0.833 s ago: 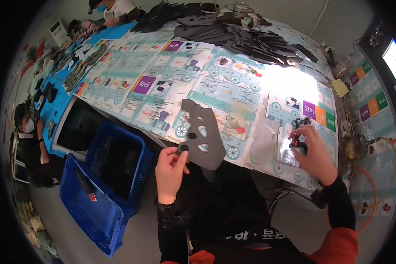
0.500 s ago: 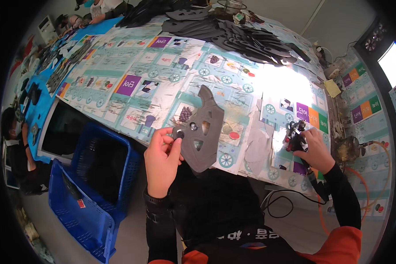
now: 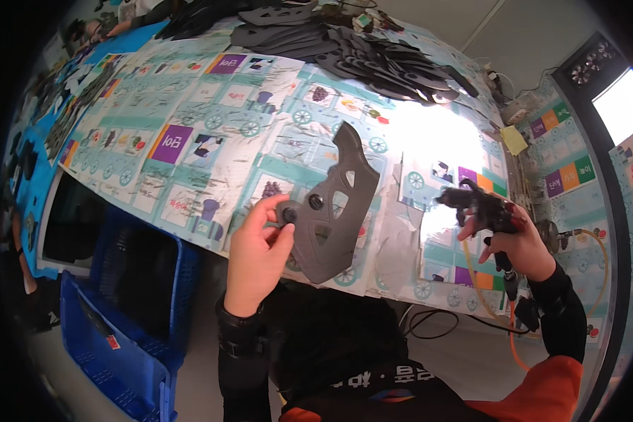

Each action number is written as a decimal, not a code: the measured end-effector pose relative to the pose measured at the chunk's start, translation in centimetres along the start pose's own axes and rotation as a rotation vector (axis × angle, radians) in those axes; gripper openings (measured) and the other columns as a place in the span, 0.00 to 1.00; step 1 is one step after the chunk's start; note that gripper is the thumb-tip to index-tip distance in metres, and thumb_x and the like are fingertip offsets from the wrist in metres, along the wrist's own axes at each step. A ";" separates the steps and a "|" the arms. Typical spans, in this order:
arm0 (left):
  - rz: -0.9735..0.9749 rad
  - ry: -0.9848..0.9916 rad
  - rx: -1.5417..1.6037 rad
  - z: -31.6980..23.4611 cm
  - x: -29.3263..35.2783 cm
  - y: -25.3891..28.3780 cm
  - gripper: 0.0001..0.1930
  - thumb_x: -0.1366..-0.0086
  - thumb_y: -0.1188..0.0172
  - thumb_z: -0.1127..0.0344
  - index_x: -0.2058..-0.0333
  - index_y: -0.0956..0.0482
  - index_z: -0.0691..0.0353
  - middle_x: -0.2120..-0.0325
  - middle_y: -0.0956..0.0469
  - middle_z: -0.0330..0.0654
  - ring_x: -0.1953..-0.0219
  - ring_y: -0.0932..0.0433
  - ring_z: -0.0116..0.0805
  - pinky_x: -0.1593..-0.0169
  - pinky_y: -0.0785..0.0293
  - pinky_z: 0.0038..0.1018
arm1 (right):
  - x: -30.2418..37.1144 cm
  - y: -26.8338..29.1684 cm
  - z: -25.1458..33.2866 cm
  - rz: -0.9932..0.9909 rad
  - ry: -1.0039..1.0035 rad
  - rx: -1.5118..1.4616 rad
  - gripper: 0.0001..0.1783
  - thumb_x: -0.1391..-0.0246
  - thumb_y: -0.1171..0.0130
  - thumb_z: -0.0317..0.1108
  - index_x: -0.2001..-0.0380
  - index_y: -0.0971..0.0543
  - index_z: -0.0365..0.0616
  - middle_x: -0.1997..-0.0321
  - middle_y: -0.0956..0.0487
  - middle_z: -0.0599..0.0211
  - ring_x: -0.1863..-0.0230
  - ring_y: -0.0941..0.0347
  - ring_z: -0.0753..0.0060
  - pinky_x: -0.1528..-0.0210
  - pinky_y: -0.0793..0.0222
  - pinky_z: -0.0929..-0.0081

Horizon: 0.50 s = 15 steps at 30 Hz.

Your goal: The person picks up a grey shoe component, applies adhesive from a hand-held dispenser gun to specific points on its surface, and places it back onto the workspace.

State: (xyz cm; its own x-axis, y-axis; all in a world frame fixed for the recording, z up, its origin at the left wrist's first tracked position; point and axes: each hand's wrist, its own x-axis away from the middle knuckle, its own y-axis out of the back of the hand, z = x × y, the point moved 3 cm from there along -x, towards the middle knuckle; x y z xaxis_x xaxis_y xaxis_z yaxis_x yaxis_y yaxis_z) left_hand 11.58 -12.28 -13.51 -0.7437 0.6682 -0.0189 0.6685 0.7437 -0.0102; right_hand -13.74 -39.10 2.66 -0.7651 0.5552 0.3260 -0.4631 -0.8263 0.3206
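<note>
My left hand (image 3: 259, 243) pinches the left corner of a flat grey cut-out panel (image 3: 359, 183), beside a small dark round piece (image 3: 289, 215) on it. The panel has a curved horn-like top and several holes, and another black round piece (image 3: 316, 202) sits near its left edge. It is held tilted above the near edge of the table. To the right, my right hand (image 3: 524, 246) is closed around a black hand tool (image 3: 482, 205) with a hose at its lower end. The tool is raised above the table, its black end towards the panel; its exact kind is hard to make out.
A printed sheet covers the table (image 3: 211, 119). Dark grey panels (image 3: 359, 56) lie heaped at the back. Blue plastic crates (image 3: 130, 295) stand below at left. An orange hose (image 3: 515, 337) and black cables (image 3: 436, 327) hang at right. Another person's arm (image 3: 137, 21) shows far left.
My right hand has lifted the black tool off the table and turned it towards the panel. The panel has swung slightly right and tilted in my left hand. The whole view has shifted.
</note>
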 end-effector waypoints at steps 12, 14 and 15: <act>-0.179 -0.514 -0.780 -0.8 -2.7 -2.4 0.14 0.38 0.28 0.66 0.54 0.14 0.58 0.69 0.21 0.40 0.63 0.25 0.43 0.54 0.32 0.39 | -5.0 -6.6 3.6 0.431 -0.174 0.166 0.26 0.52 0.43 0.21 0.46 0.21 0.35 0.63 0.15 0.71 0.75 0.27 0.82 0.77 0.33 0.81; -0.198 -0.505 -0.804 -0.7 -2.5 -1.7 0.11 0.38 0.28 0.66 0.57 0.14 0.59 0.69 0.20 0.39 0.64 0.24 0.43 0.55 0.32 0.40 | -5.4 -8.5 3.7 0.515 -0.227 0.160 0.27 0.49 0.42 0.21 0.42 0.22 0.38 0.60 0.14 0.70 0.71 0.23 0.80 0.71 0.25 0.79; -0.241 -0.508 -0.780 -0.8 -2.3 -1.8 0.10 0.39 0.28 0.65 0.60 0.13 0.59 0.69 0.20 0.39 0.64 0.23 0.44 0.55 0.32 0.41 | -5.2 -9.3 4.5 0.544 -0.296 0.176 0.28 0.49 0.42 0.21 0.42 0.22 0.39 0.59 0.14 0.70 0.69 0.22 0.80 0.69 0.24 0.78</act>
State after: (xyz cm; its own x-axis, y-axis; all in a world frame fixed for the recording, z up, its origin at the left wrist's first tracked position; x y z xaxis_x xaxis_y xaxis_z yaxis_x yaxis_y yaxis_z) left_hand 12.10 -15.10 -12.62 -0.6460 0.5432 -0.5364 0.1681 0.7866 0.5941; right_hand -3.39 -33.87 1.98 -0.7024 0.0846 0.7068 0.0559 -0.9833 0.1733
